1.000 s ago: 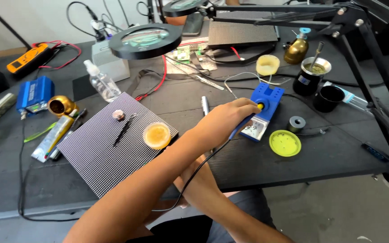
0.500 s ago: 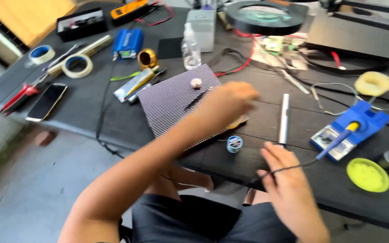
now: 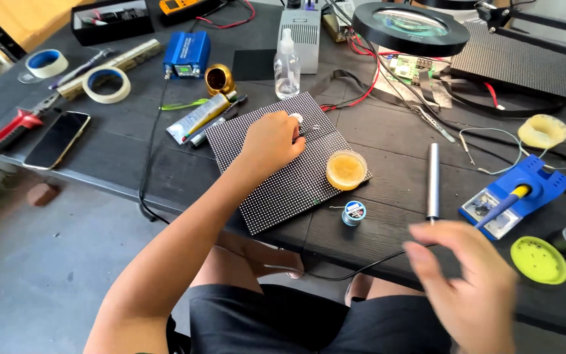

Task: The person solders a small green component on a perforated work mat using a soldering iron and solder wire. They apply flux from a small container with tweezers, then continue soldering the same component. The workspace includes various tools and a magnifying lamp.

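Right hand: your right hand (image 3: 464,283) hangs blurred at the near edge of the dark wooden table (image 3: 165,172), fingers loosely apart and gripping nothing; a thin black cable (image 3: 361,265) runs just under it.
Left hand: your left hand (image 3: 271,142) rests curled on the black square dot-grid panel (image 3: 287,172), fingers drawn together at its far side by a small white round piece (image 3: 296,118); whether they pinch a tool there, you cannot tell.
Panel: it lies flat and turned cornerwise, its near corner close to the table's front edge; a round dish of amber paste (image 3: 346,170) sits on its right corner, a small spool of solder wire (image 3: 353,213) just off it.
Progress: judged from this, work on the panel is barely begun; the yellow-handled soldering iron (image 3: 506,203) sits parked in its blue stand (image 3: 517,195), untouched, and a silver pen-shaped tool (image 3: 433,181) lies idle beside it.
Open room: bare table lies between panel and stand, and left of the panel; a yellow-green round lid (image 3: 538,259) crowds the right front edge.
Far side: a clear plastic bottle (image 3: 287,64), a round magnifier lamp (image 3: 410,27) and tape rolls (image 3: 106,84) close off the back.
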